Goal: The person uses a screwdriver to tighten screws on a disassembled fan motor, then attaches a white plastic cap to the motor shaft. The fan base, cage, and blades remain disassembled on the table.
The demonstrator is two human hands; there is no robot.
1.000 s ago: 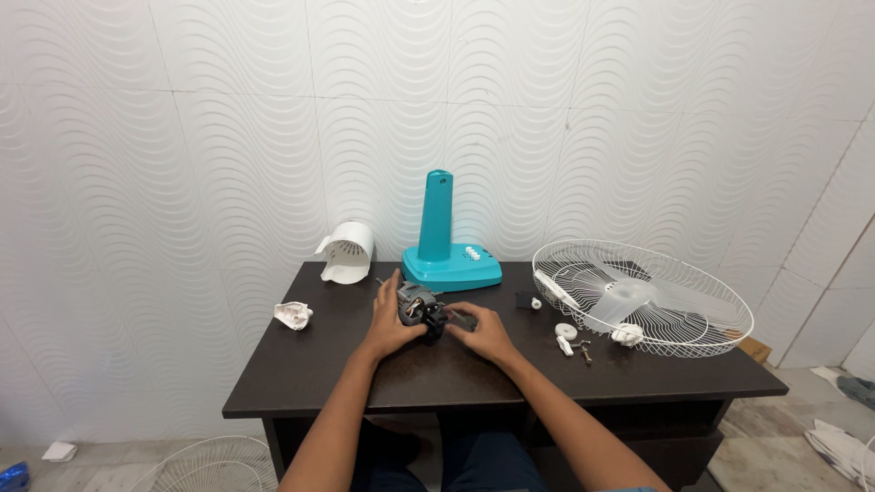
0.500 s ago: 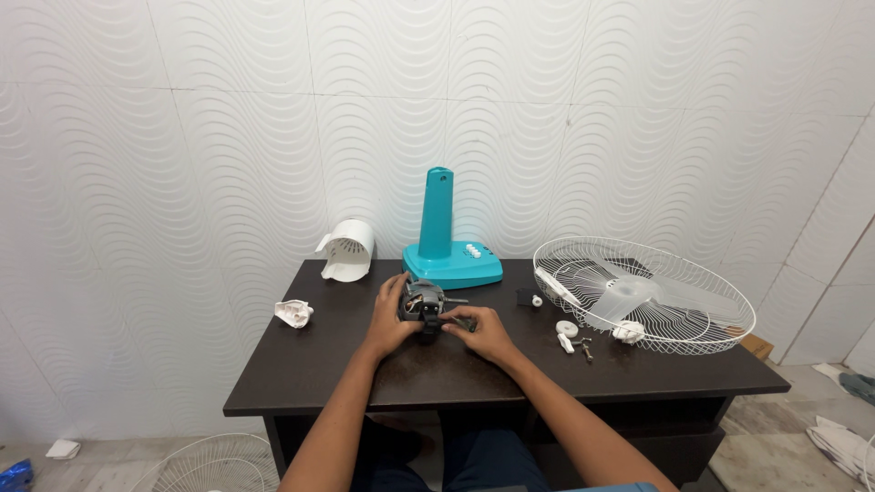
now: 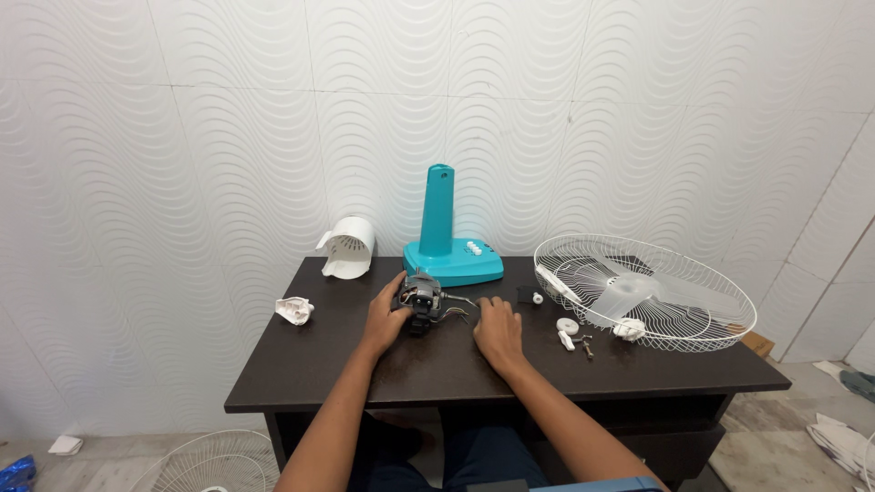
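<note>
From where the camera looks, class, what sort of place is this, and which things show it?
Probably a small home repair spot: a dark desk against a white wavy-tiled wall, with fan parts spread out: a teal fan base, a wire fan guard and a motor.

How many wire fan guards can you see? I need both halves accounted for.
2. One wire fan guard lies on the right end of the table, with the fan blade inside it. The other guard is on the floor at lower left, partly cut off.
</note>
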